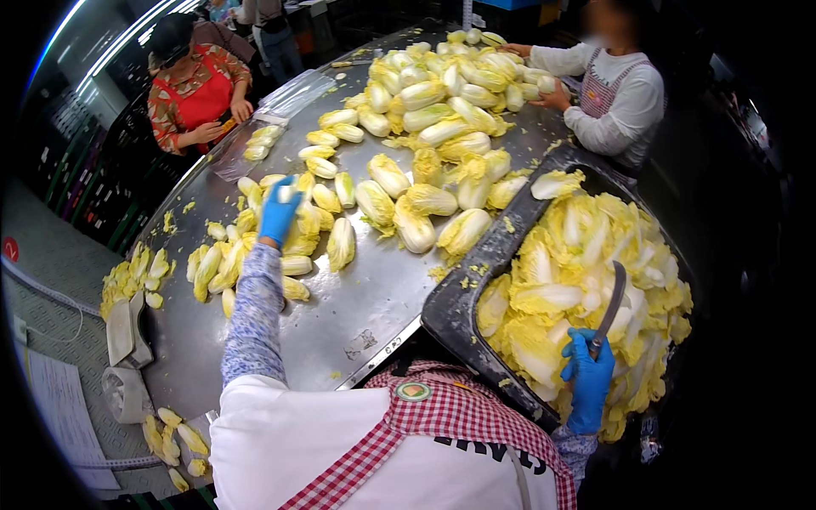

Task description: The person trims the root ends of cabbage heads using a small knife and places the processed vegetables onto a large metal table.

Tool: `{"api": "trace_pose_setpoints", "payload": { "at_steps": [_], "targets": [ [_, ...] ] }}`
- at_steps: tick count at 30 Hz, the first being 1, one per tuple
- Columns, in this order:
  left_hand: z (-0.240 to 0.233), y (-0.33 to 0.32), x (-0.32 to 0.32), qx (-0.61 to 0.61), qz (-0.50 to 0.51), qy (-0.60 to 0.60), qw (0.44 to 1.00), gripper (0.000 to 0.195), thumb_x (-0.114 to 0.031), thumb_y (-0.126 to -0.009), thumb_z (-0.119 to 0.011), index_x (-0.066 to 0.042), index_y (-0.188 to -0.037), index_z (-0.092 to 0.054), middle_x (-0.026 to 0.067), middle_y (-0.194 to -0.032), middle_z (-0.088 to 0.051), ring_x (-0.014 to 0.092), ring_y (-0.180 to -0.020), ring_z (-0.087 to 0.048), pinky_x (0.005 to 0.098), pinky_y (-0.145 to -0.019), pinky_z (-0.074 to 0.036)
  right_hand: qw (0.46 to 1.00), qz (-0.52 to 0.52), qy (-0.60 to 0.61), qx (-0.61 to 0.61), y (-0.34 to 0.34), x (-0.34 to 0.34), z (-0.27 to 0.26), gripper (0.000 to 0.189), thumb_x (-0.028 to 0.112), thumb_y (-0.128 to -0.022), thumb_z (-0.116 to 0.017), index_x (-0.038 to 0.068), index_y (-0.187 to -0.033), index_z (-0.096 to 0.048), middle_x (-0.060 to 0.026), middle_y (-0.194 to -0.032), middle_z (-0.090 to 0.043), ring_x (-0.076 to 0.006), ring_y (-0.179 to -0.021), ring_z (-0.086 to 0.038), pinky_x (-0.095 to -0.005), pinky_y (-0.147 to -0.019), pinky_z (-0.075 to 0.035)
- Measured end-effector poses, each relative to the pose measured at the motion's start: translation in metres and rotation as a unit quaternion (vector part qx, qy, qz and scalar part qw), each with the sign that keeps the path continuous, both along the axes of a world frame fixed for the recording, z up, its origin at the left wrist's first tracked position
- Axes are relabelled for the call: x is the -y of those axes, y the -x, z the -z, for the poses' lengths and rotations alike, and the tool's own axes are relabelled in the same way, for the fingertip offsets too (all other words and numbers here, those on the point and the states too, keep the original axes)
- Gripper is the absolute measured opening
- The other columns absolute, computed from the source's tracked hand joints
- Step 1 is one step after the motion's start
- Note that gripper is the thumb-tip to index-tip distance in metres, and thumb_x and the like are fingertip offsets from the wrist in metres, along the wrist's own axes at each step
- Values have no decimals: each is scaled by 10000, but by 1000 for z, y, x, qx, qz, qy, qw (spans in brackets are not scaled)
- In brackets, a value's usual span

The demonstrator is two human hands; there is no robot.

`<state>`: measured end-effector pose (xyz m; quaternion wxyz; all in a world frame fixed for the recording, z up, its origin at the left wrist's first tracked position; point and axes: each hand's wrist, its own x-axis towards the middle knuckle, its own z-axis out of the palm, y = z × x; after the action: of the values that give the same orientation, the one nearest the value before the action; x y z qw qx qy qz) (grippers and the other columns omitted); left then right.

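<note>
My right hand [588, 379], in a blue glove, grips the handle of a knife with a curved blade [613, 303]. The blade points up over a black plastic crate [456, 299] heaped with loose yellow-white napa cabbage leaves [542, 357]. My left hand [278, 210], gloved in blue too, reaches out over a group of small trimmed napa cabbages [220, 268] on the metal table [357, 306]. A pale cabbage end shows between its thumb and fingers; whether the hand grips it or only touches it is unclear. One cabbage [342, 244] lies apart, right of my left forearm.
A large pile of cabbages [424, 95] covers the table's far side, where a co-worker [605, 102] handles some. Another person in a red apron [201, 95] stands at far left by bagged cabbages [262, 141]. A weighing scale [127, 331] and tape roll [127, 392] sit at the left edge.
</note>
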<state>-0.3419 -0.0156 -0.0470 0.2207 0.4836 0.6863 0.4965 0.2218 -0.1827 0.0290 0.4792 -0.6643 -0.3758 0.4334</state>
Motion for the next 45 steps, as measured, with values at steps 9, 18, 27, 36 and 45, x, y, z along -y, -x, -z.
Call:
{"api": "trace_pose_setpoints", "payload": {
  "at_steps": [9, 18, 27, 36, 45],
  "targets": [
    [7, 39, -63, 164, -9, 222, 961, 769, -603, -757, -669, -73, -1273, -460, 193, -923, -628, 321, -867, -651, 422, -665, -554, 999, -39, 24, 6, 45, -25, 12, 166, 160, -907, -634, 19, -989, -601, -46, -721, -596, -72, -468, -478, -211, -392, -362],
    [183, -111, -183, 81, -112, 232, 963, 990, -532, -573, -831, 48, -1283, -456, 202, -1254, -555, 302, -1084, -584, 396, -895, -495, 994, -30, 88, 53, 63, -21, -5, 171, 130, -887, -656, 20, -1013, -623, -27, -764, -612, -76, -611, -558, -218, -444, -412],
    [112, -40, -99, 606, 243, 147, 743, 551, -482, -943, -455, -85, -1324, -485, 83, -1290, -554, 268, -1176, -513, 440, -1040, -374, 991, -79, -43, 97, 37, 4, 21, 343, 311, -863, -668, 6, -1004, -604, -145, -846, -671, -202, -778, -670, -329, -694, -515],
    [20, -164, -101, 903, 225, 156, 332, 550, -407, -957, -467, -76, -1392, -411, 97, -1391, -437, 253, -1264, -426, 388, -1103, -285, 966, -104, -107, 211, 26, 19, 22, 287, 349, -862, -607, 70, -920, -575, -166, -756, -626, -363, -709, -625, -444, -630, -488],
    [-69, -385, 62, 274, 459, 198, 822, 604, -99, -820, -657, 14, -1359, -407, 115, -1251, -543, 227, -1084, -567, 350, -921, -477, 984, 47, -163, -61, 1, 48, 23, 296, 237, -892, -664, 22, -1081, -594, -85, -972, -664, -113, -876, -607, -276, -771, -507]
  ]
}}
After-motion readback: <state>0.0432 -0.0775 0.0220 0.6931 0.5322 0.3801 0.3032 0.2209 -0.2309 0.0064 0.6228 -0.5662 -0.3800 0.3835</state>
